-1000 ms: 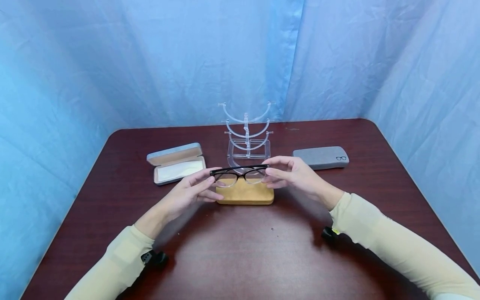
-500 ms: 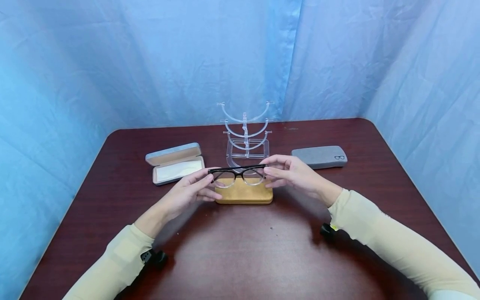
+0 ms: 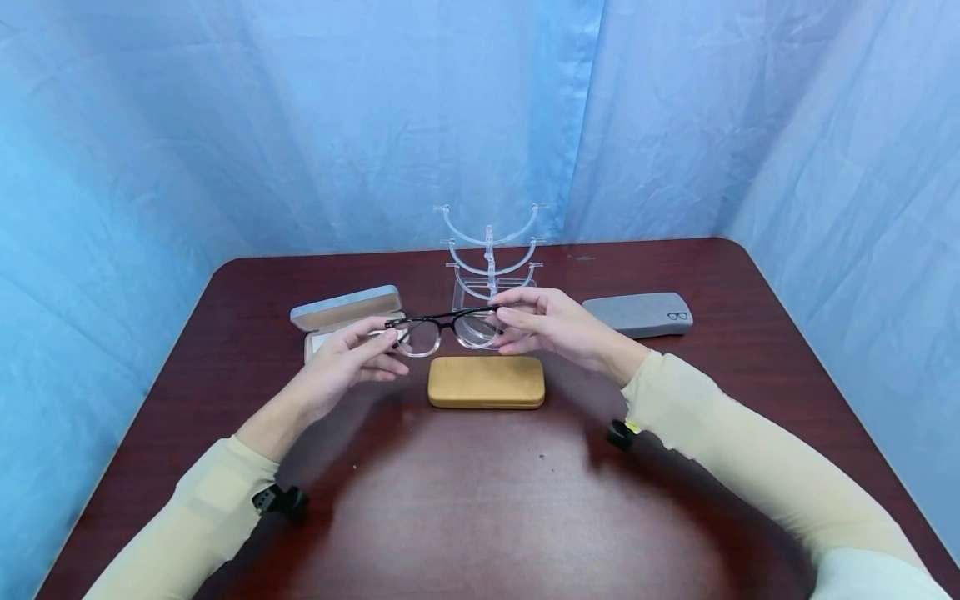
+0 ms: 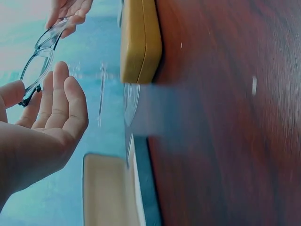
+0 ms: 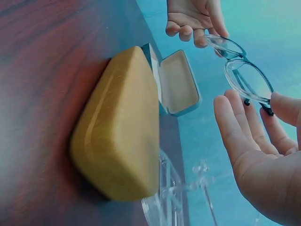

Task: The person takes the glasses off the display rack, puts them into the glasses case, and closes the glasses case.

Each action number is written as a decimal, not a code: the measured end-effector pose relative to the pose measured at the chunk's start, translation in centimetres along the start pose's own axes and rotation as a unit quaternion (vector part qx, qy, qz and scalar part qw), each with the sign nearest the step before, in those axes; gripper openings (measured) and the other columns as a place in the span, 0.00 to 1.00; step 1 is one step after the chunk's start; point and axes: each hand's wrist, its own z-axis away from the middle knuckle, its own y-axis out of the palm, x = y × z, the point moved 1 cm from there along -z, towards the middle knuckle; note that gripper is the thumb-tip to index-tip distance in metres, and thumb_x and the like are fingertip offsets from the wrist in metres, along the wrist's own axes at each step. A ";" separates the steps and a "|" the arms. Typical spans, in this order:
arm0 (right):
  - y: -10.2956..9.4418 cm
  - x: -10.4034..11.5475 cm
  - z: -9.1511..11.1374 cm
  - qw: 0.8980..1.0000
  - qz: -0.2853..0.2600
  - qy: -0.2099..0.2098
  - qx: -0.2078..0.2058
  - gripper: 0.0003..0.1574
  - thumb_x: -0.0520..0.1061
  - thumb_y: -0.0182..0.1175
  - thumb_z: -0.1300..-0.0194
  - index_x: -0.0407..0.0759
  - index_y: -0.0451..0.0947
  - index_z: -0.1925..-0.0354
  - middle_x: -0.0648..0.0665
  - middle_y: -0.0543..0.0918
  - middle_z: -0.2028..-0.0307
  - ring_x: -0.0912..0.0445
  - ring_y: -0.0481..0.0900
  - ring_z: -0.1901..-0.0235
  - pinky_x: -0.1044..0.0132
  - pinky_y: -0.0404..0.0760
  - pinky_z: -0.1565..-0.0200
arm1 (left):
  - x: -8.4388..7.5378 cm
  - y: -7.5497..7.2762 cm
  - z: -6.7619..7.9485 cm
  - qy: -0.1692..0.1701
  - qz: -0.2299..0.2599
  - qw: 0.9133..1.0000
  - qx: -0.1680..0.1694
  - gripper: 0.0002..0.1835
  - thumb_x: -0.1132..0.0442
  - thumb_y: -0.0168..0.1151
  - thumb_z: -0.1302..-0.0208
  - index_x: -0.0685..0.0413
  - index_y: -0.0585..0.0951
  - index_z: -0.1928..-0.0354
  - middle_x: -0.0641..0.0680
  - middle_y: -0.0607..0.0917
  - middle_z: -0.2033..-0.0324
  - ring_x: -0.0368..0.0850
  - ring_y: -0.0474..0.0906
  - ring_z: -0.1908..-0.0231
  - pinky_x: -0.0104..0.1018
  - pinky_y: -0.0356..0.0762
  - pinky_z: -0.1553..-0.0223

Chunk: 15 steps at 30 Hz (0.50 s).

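Observation:
A pair of eyeglasses (image 3: pixel 447 325) with a black upper frame and clear lower rims is held up between both hands. My left hand (image 3: pixel 347 360) pinches its left end between thumb and index finger, the other fingers spread below. At the opposite end my right hand (image 3: pixel 553 327) pinches the frame the same way. In the left wrist view the eyeglasses (image 4: pixel 43 56) are well above the table. Below and slightly right of them lies a closed yellow glasses case (image 3: pixel 486 383). Behind the left hand, partly covered by it, stands an open grey glasses case (image 3: pixel 348 307) with a white cloth inside.
A clear acrylic eyeglass stand (image 3: pixel 491 258) with three curved arms rises behind the eyeglasses, its base partly hidden by the right hand. To the right lies a closed grey glasses case (image 3: pixel 637 314). Blue curtains (image 3: pixel 375 125) surround the dark wooden table (image 3: pixel 480 500).
Both hands have moved left and slightly away with the eyeglasses, off the yellow case and toward the open grey case. The grip at both ends stays the same.

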 end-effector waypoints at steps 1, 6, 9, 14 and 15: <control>0.2 0.2 -0.5 1.000 0.003 0.002 0.000 0.26 0.40 0.58 0.24 0.31 0.69 0.34 0.34 0.83 0.45 0.39 0.85 0.52 0.44 0.82 0.46 | -0.1 -0.4 0.1 0.001 -0.014 1.000 -0.005 0.24 0.52 0.57 0.23 0.59 0.72 0.35 0.60 0.84 0.52 0.52 0.87 0.58 0.47 0.84 0.50; 1.4 0.6 -3.2 1.000 0.022 0.013 0.002 0.24 0.39 0.56 0.23 0.35 0.70 0.33 0.30 0.79 0.41 0.31 0.79 0.45 0.40 0.78 0.44 | -0.6 -2.8 0.2 -0.002 -0.060 0.998 -0.031 0.28 0.50 0.58 0.23 0.61 0.70 0.32 0.63 0.83 0.48 0.51 0.87 0.57 0.47 0.84 0.50; 2.5 0.5 -5.0 0.999 0.039 0.017 0.006 0.23 0.40 0.56 0.23 0.36 0.71 0.34 0.31 0.80 0.41 0.35 0.81 0.46 0.41 0.79 0.44 | -0.4 -4.5 0.4 -0.014 -0.070 0.996 -0.045 0.32 0.49 0.58 0.24 0.62 0.66 0.28 0.64 0.82 0.46 0.49 0.87 0.57 0.44 0.85 0.51; 4.2 -0.1 -7.9 0.998 0.058 0.034 0.009 0.22 0.39 0.55 0.23 0.36 0.72 0.34 0.33 0.82 0.44 0.44 0.86 0.53 0.43 0.81 0.46 | 0.7 -7.1 0.8 -0.041 -0.089 0.993 -0.058 0.38 0.46 0.57 0.24 0.61 0.59 0.24 0.65 0.81 0.43 0.46 0.87 0.55 0.40 0.84 0.51; 4.5 -0.2 -8.4 0.997 0.060 0.039 0.009 0.22 0.39 0.55 0.23 0.36 0.72 0.34 0.33 0.82 0.43 0.45 0.86 0.54 0.45 0.82 0.47 | 0.9 -7.4 0.9 -0.046 -0.093 0.993 -0.061 0.39 0.46 0.57 0.24 0.61 0.58 0.23 0.66 0.81 0.43 0.46 0.87 0.55 0.40 0.84 0.51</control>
